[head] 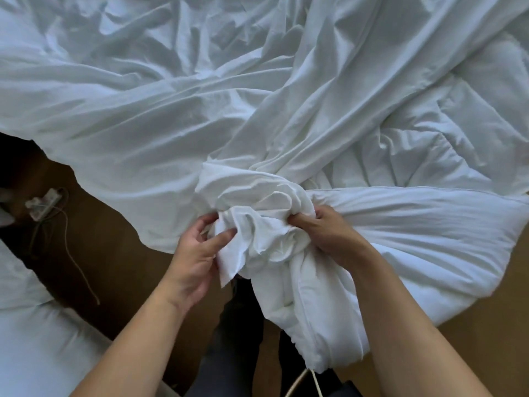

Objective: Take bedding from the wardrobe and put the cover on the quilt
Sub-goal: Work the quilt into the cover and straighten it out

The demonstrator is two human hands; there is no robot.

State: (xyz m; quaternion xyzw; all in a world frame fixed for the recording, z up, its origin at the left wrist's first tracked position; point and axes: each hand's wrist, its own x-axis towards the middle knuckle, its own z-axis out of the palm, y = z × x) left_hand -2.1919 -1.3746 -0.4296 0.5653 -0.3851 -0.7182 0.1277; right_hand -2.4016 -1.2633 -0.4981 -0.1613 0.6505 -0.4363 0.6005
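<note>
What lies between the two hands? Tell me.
In the head view, bunched white cover fabric fills the gap between left hand and right hand; both grip it.

text: none legible | labels: none | brands: none | numbers: none | signs: none
</note>
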